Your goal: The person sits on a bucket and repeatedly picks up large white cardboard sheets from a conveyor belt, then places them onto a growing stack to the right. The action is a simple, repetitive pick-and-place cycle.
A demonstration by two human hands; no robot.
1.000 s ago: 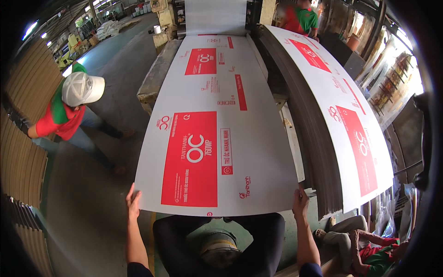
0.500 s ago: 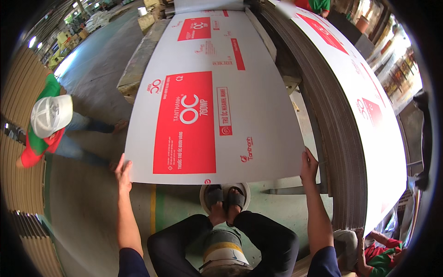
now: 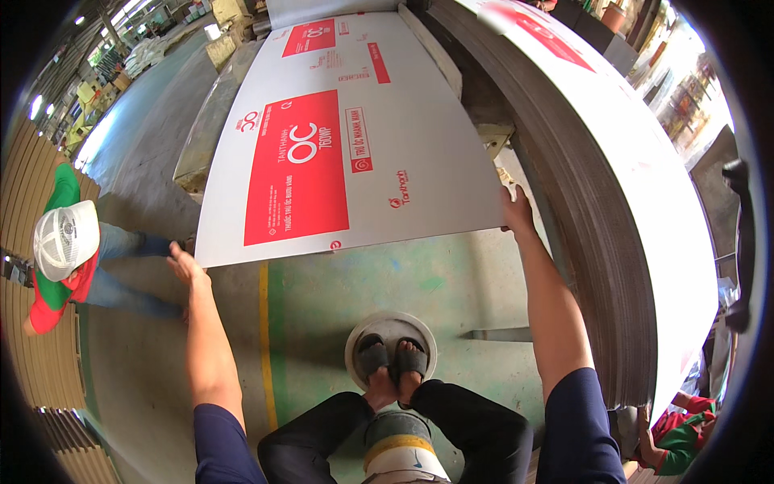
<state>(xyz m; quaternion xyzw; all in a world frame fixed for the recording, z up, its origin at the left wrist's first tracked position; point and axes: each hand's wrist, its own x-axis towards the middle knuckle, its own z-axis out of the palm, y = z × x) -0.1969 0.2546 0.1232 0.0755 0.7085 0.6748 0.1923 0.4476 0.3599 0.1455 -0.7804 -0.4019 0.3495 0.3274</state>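
Observation:
A long white cardboard sheet (image 3: 419, 211) with red printed panels stretches away from me, its near end raised above the floor. My left hand (image 3: 189, 264) is at the sheet's near left corner, fingers pointing outward and partly stretched, the edge against the hand. On the near right corner, my right hand (image 3: 518, 210) grips the edge, with its fingers partly hidden by the sheet. The sheet's far part lies between worn blocks (image 3: 193, 161) on the left and a dark rail on the right.
To my right rises a tall stack of cardboard sheets (image 3: 601, 266) with a similar printed top. A person in a white cap (image 3: 66, 240) bends at the left beside more stacked cardboard (image 3: 36, 355). Another person's red and green sleeve (image 3: 685, 444) shows at lower right. My sandalled feet rest on a round base (image 3: 393, 323).
Both my hands and the sheet have moved away from me and somewhat left. The sheet's near edge now slants, its right end farther off. The person in the cap has shifted left in view.

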